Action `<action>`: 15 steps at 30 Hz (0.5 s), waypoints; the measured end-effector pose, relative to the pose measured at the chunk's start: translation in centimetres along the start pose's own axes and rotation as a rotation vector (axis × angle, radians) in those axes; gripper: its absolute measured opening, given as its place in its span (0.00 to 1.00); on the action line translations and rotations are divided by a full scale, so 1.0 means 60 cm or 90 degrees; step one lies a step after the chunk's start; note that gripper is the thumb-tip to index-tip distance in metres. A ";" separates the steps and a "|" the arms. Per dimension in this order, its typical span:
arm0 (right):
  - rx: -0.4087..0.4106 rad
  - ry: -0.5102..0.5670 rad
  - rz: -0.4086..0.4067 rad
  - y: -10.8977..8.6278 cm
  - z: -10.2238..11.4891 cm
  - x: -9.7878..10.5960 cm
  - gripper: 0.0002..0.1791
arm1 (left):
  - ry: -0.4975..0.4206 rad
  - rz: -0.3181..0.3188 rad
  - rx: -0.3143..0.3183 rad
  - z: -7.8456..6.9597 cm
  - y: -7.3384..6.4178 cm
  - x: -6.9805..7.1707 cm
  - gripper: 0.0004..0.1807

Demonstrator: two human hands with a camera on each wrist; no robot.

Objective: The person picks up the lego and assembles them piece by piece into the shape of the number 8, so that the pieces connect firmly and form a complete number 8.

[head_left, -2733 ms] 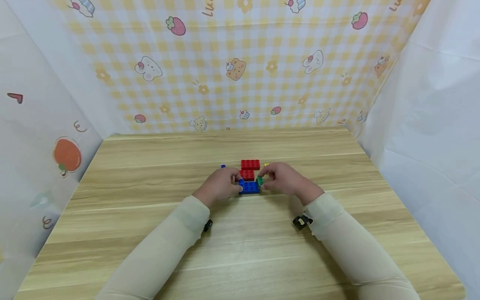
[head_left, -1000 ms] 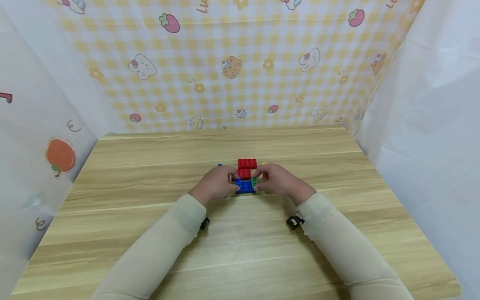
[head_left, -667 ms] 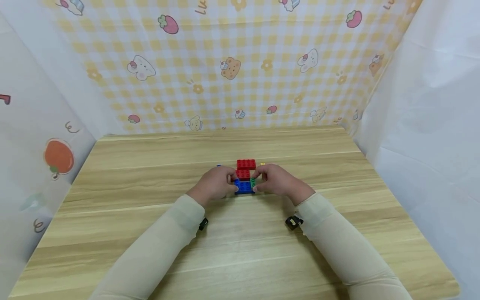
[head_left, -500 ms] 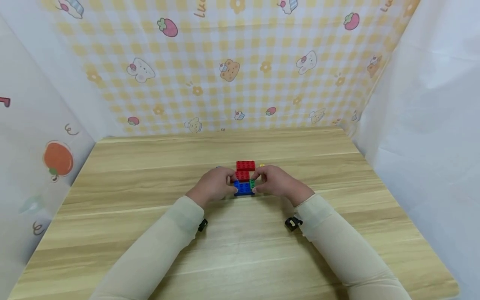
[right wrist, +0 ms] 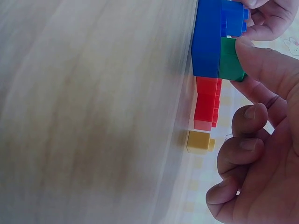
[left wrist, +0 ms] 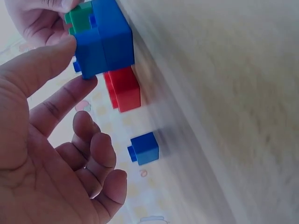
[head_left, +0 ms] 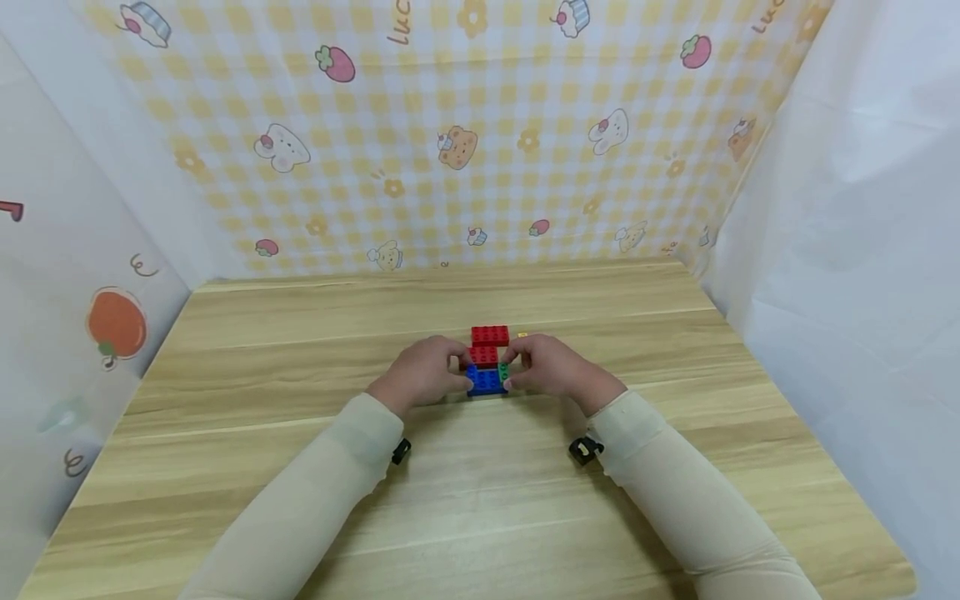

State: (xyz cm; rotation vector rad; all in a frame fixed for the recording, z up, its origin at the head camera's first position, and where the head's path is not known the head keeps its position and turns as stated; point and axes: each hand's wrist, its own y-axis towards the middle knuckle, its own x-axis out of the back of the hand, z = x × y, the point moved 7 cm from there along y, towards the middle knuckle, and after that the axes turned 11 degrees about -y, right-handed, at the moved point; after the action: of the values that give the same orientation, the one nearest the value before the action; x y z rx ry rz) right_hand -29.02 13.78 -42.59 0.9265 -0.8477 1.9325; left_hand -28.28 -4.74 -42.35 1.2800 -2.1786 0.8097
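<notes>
A large blue brick [head_left: 487,383] lies on the wooden table, its studs upward. My left hand [head_left: 423,375] pinches a small blue brick [left wrist: 88,49] on top of its left end, between thumb and index finger. At the right end, a green brick [right wrist: 230,58] sits on the large brick, pinched by the thumb and index finger of my right hand [head_left: 551,368]. The other fingers of both hands curl loosely, touching no brick. Fingertips partly cover both small bricks in the head view.
Two red bricks, a nearer one [head_left: 483,356] and a farther one [head_left: 490,336], lie behind the blue brick. A loose blue brick [left wrist: 145,149] is behind my left hand, a yellow brick [right wrist: 199,142] behind my right. A checked cloth [head_left: 525,192] hangs beyond the table.
The green brick has shifted slightly left, from tilted at the large blue brick's right edge to level on its end, with my right hand following. My left hand keeps its pinch. The head view has drifted.
</notes>
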 end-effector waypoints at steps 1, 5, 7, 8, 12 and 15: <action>0.000 -0.002 0.001 0.000 0.001 0.001 0.13 | 0.004 -0.005 -0.004 0.001 0.000 0.003 0.15; -0.004 -0.009 0.001 0.000 0.002 0.002 0.14 | 0.003 -0.032 -0.001 0.009 0.001 0.019 0.18; -0.006 -0.012 0.000 0.000 0.002 0.002 0.14 | 0.000 -0.044 0.006 0.012 0.003 0.027 0.19; -0.007 -0.014 0.000 0.000 0.001 0.002 0.14 | -0.003 -0.049 0.012 0.013 0.004 0.030 0.19; -0.008 -0.014 -0.001 0.000 0.002 0.001 0.15 | 0.011 -0.057 0.020 0.014 0.011 0.036 0.20; -0.008 -0.015 0.000 -0.001 0.005 0.000 0.15 | 0.020 -0.058 0.029 0.016 0.019 0.035 0.19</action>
State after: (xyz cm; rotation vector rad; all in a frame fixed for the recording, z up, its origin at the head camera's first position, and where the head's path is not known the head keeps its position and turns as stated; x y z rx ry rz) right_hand -28.90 13.58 -42.43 0.9437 -0.8731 1.9173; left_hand -30.31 -6.25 -41.91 1.3682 -2.0723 0.8425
